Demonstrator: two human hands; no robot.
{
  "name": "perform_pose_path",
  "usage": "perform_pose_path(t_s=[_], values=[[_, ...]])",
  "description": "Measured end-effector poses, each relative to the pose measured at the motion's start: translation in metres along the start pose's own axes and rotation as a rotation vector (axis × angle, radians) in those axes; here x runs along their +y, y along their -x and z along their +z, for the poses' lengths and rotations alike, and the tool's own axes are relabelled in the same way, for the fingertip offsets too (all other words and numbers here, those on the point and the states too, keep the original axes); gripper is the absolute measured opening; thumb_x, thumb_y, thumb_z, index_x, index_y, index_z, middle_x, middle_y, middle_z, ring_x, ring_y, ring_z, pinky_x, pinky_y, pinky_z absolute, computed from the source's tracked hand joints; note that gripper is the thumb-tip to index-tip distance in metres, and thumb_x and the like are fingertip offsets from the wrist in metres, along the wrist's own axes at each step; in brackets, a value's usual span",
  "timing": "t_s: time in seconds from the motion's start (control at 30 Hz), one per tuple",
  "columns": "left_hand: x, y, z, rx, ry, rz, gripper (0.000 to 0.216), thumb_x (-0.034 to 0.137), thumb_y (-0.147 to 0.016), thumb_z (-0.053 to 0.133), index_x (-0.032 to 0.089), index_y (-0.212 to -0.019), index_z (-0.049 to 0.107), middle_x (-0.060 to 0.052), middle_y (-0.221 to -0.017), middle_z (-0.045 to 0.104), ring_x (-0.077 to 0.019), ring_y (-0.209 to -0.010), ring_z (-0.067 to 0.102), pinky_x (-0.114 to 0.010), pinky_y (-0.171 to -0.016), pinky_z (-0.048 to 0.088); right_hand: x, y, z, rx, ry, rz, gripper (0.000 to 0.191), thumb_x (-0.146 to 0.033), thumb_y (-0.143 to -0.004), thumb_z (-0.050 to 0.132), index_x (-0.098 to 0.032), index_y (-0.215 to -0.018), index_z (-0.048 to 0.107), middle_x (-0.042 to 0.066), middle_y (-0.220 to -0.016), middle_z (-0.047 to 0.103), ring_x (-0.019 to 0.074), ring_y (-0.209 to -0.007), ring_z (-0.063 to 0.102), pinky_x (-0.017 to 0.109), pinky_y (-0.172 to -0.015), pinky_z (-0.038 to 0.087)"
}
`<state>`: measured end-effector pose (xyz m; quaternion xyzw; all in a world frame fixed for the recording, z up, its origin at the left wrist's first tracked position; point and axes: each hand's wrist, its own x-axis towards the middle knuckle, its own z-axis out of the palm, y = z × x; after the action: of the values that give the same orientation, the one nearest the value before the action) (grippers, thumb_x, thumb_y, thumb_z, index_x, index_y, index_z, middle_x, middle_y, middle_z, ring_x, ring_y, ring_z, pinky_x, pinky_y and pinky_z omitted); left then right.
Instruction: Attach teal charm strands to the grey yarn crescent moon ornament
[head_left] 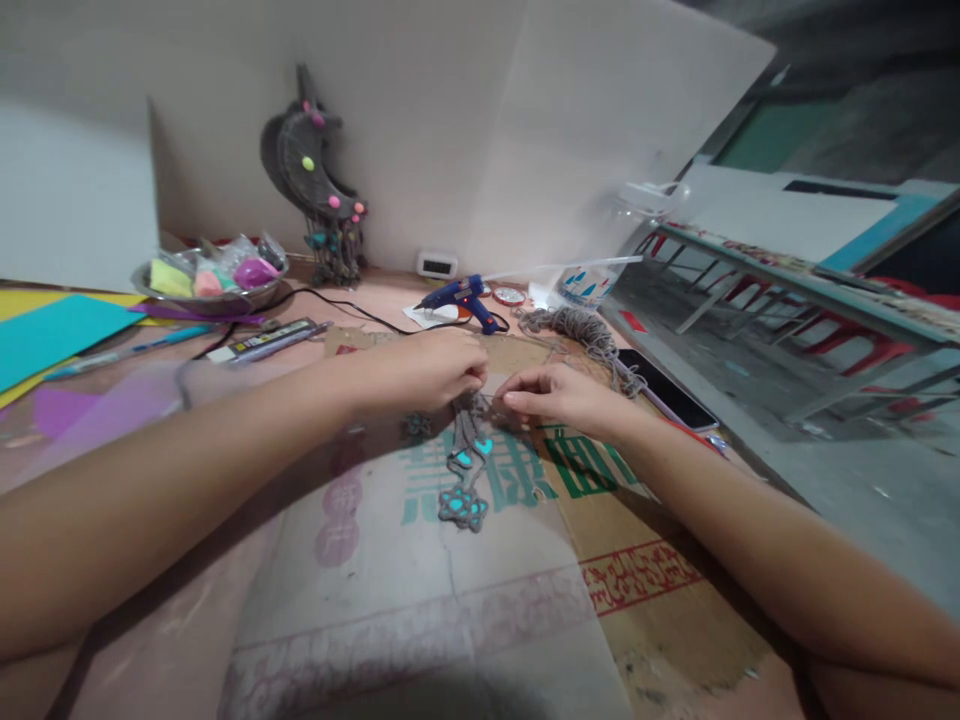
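Grey cord ornament (466,428) on a translucent sheet (405,610) laid over printed cardboard (675,640); clock positions are taken about the ornament. Its upper part is a bunch of grey strands; below hang two turquoise hearts (485,448) and, lowest, a grey-outlined flower (463,507) with turquoise filling. The left hand (450,368), at 12 o'clock, is closed, its curled fingers at the ornament's upper end; they cover that end, and what lies inside them is hidden. The right hand (546,394), at 2 o'clock, has bent fingers with thumb and forefinger close together; whether they pinch anything cannot be told. A smaller grey piece (418,425) at 10 o'clock is blurred, and both forearms are cut off by the frame. The long axis runs from 12 to 6 o'clock, the flower end pointing to 6, toward the wearer.
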<state>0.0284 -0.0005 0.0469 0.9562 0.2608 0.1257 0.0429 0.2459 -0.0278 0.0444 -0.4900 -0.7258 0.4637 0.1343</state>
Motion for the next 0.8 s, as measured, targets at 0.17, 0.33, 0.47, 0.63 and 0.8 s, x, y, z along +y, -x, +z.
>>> perform_pose_path(t_s=[0.17, 0.33, 0.47, 0.63, 0.8], values=[[0.002, 0.000, 0.000, -0.002, -0.004, -0.004, 0.025, 0.026, -0.090, 0.041, 0.015, -0.087, 0.064, -0.006, -0.087, 0.063, -0.0163, -0.079, 0.055, -0.027, -0.070, 0.038, 0.003, -0.003, 0.001, 0.011, 0.021, -0.014, 0.044, -0.055, -0.075, 0.062, -0.014, -0.089, 0.067, 0.001, -0.066, 0.062, 0.0107, -0.059, 0.053, 0.025, -0.055, 0.038], [0.001, 0.000, 0.002, -0.010, 0.032, -0.020, 0.024, 0.026, -0.089, 0.042, 0.016, -0.088, 0.064, -0.005, -0.087, 0.064, -0.0167, -0.080, 0.056, -0.026, -0.069, 0.039, 0.006, -0.004, 0.001, 0.011, -0.001, -0.042, 0.036, -0.048, -0.076, 0.063, -0.013, -0.086, 0.066, 0.002, -0.067, 0.061, 0.0107, -0.060, 0.053, 0.025, -0.057, 0.039], [-0.004, 0.001, -0.004, -0.041, 0.222, -0.063, 0.026, 0.023, -0.090, 0.042, 0.016, -0.104, 0.063, -0.006, -0.101, 0.067, -0.0151, -0.090, 0.059, -0.024, -0.076, 0.042, 0.001, -0.002, 0.001, 0.060, 0.103, -0.083, 0.030, -0.042, -0.076, 0.063, -0.014, -0.087, 0.066, 0.003, -0.073, 0.065, 0.0121, -0.063, 0.055, 0.026, -0.060, 0.041], [-0.014, 0.003, -0.014, -0.042, 0.357, -0.137, 0.033, 0.027, -0.088, 0.047, 0.015, -0.112, 0.064, -0.007, -0.110, 0.068, -0.0148, -0.097, 0.061, -0.022, -0.081, 0.042, -0.004, 0.004, 0.002, 0.256, 0.341, -0.207, 0.024, -0.034, -0.079, 0.063, -0.016, -0.094, 0.068, 0.005, -0.085, 0.070, 0.0160, -0.075, 0.062, 0.027, -0.068, 0.045], [-0.013, 0.003, -0.008, -0.173, 0.430, -0.137, 0.032, 0.039, -0.084, 0.050, 0.018, -0.100, 0.070, -0.002, -0.094, 0.072, -0.0141, -0.082, 0.062, -0.021, -0.071, 0.042, 0.002, 0.005, 0.001, 0.264, 0.360, -0.250, 0.028, -0.036, -0.080, 0.064, -0.017, -0.099, 0.067, 0.005, -0.091, 0.072, 0.0185, -0.081, 0.066, 0.029, -0.072, 0.049]])
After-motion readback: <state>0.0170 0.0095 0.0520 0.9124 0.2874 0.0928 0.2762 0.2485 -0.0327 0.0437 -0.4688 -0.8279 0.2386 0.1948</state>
